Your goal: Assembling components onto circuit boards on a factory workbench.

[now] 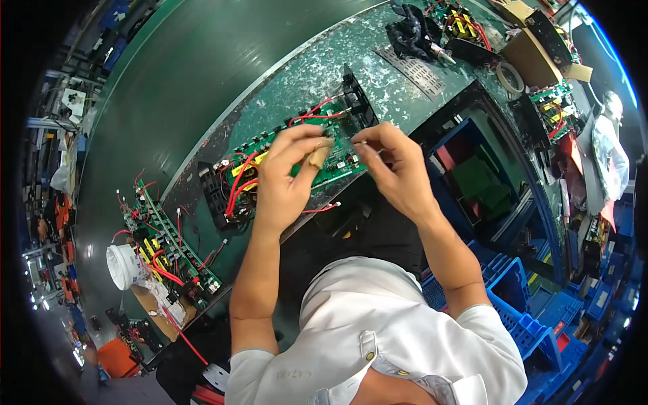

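A long green circuit board (342,154) lies in front of me on the worn green bench, fitted with yellow-wrapped parts and red wires (237,192). Black end plates stand at its left end (214,196) and its right end (358,98). Over the middle of the board, my left hand (287,172) is closed in a pinch, a tan cover on its thumb. Facing it across a small gap, my right hand (398,165) pinches above the board's near right edge. Whatever the fingertips hold is too small to make out.
Another wired board (165,246) lies at left beside a white tub (121,266). Behind are a perforated metal strip (413,72) and a crumpled black item (408,34). A tape roll (509,77) sits at right, near a dark-framed opening (496,189). Blue crates (516,324) stand lower right.
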The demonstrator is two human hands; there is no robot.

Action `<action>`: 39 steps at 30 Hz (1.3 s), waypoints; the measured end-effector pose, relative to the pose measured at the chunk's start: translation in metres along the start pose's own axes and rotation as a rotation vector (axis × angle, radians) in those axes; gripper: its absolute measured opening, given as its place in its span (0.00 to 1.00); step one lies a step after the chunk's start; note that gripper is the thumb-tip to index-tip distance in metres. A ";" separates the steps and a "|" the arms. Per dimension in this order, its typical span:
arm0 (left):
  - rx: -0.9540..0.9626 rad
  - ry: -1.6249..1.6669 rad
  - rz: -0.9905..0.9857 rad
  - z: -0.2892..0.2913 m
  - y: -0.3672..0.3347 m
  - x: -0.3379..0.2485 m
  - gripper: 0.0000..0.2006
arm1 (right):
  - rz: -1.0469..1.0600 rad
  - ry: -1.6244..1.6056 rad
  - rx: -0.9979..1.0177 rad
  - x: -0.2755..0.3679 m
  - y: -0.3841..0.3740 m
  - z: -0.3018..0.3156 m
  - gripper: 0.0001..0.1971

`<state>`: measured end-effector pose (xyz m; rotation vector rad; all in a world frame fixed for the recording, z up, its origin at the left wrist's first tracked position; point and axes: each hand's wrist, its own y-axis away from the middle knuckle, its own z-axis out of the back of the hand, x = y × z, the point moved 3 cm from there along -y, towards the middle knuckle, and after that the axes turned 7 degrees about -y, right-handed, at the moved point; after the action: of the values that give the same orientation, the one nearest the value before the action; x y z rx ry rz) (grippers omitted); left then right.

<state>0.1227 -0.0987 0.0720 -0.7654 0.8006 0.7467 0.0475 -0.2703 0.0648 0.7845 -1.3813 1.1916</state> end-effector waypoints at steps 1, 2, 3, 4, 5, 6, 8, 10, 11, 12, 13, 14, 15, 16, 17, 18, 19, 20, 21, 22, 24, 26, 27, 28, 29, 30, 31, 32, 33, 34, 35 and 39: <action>0.143 0.125 0.012 -0.007 -0.008 0.004 0.11 | -0.038 -0.019 0.004 0.005 -0.001 -0.002 0.05; 0.265 0.288 0.209 -0.011 -0.011 0.007 0.13 | -0.034 -0.018 0.002 0.005 -0.002 -0.001 0.05; 0.392 0.450 0.408 -0.018 -0.013 0.006 0.14 | 0.001 -0.045 0.020 0.005 -0.003 -0.001 0.05; 0.403 0.624 0.359 -0.024 -0.015 0.003 0.17 | 0.035 -0.072 0.040 0.006 -0.004 0.000 0.05; 0.409 0.626 0.356 -0.025 -0.016 0.005 0.17 | -0.005 -0.032 0.042 0.005 -0.006 0.002 0.05; 0.430 0.577 0.303 -0.026 -0.017 0.008 0.17 | -0.006 -0.029 0.036 0.004 -0.005 0.004 0.05; 0.450 0.537 0.257 -0.027 -0.017 0.014 0.17 | -0.004 -0.101 0.061 0.003 -0.004 0.004 0.04; 0.452 0.471 0.263 -0.026 -0.020 0.015 0.16 | 0.054 -0.110 0.038 -0.003 -0.003 0.003 0.04; 0.452 0.401 0.269 -0.025 -0.022 0.014 0.15 | 0.115 -0.122 0.017 -0.004 -0.002 0.003 0.04; 0.472 0.292 0.252 -0.021 -0.027 0.009 0.14 | 0.114 -0.123 0.021 -0.004 -0.002 0.003 0.04; 0.468 0.292 0.254 -0.021 -0.029 0.011 0.14 | 0.006 -0.152 0.028 -0.006 -0.003 0.003 0.05; 0.465 0.272 0.237 -0.022 -0.031 0.014 0.14 | -0.101 -0.181 0.035 -0.009 -0.002 0.003 0.06; 0.463 0.251 0.217 -0.022 -0.032 0.015 0.15 | -0.094 -0.203 0.031 -0.009 -0.004 0.002 0.07; 0.449 0.292 0.242 -0.020 -0.033 0.014 0.15 | -0.092 -0.204 0.033 -0.009 -0.005 0.002 0.07; 0.447 0.290 0.242 -0.020 -0.033 0.015 0.15 | -0.080 -0.200 0.034 -0.008 -0.006 0.002 0.07; 0.426 0.295 0.221 -0.021 -0.032 0.019 0.14 | -0.069 -0.195 0.035 -0.008 -0.006 0.002 0.08; 0.405 0.299 0.200 -0.022 -0.031 0.021 0.14 | -0.069 -0.194 0.035 -0.009 -0.006 0.002 0.08; 0.404 0.300 0.201 -0.022 -0.031 0.023 0.14 | -0.111 -0.207 0.043 -0.011 -0.006 0.002 0.09; 0.400 0.301 0.208 -0.022 -0.032 0.025 0.14 | -0.152 -0.220 0.053 -0.013 -0.007 0.003 0.09; 0.396 0.302 0.215 -0.021 -0.032 0.027 0.14 | -0.152 -0.221 0.057 -0.013 -0.007 0.003 0.09; 0.371 0.357 0.234 -0.023 -0.033 0.027 0.14 | -0.193 -0.334 0.069 -0.015 -0.008 0.005 0.10; 0.390 0.373 0.279 -0.023 -0.033 0.024 0.14 | -0.205 -0.345 0.074 -0.019 -0.009 0.009 0.10; 0.398 0.358 0.304 -0.022 -0.032 0.022 0.12 | -0.174 -0.336 0.084 -0.020 -0.009 0.010 0.10; 0.398 0.358 0.306 -0.019 -0.034 0.020 0.12 | -0.142 -0.327 0.094 -0.021 -0.009 0.011 0.10; 0.454 0.415 0.340 -0.017 -0.034 0.019 0.10 | -0.145 -0.328 0.094 -0.023 -0.009 0.012 0.10; 0.507 0.472 0.374 -0.015 -0.034 0.016 0.09 | -0.090 -0.300 0.115 -0.023 -0.010 0.013 0.10; 0.499 0.457 0.377 -0.014 -0.034 0.014 0.08 | -0.035 -0.272 0.136 -0.022 -0.011 0.014 0.09; 0.497 0.458 0.380 -0.014 -0.033 0.013 0.08 | -0.038 -0.272 0.138 -0.020 -0.009 0.011 0.09; 0.495 0.475 0.377 -0.015 -0.032 0.013 0.08 | -0.156 -0.400 0.093 -0.020 -0.007 0.008 0.09; 0.494 0.492 0.373 -0.016 -0.031 0.013 0.09 | -0.276 -0.527 0.046 -0.021 -0.005 0.008 0.08; 0.496 0.495 0.374 -0.018 -0.031 0.014 0.09 | -0.278 -0.525 0.044 -0.020 -0.006 0.010 0.08; 0.461 0.334 0.327 -0.014 -0.028 0.019 0.10 | -0.385 -0.515 0.102 -0.019 -0.007 0.007 0.09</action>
<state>0.1497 -0.1185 0.0581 -0.3449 1.3678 0.6921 0.0551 -0.2817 0.0483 1.4305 -1.4900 0.7877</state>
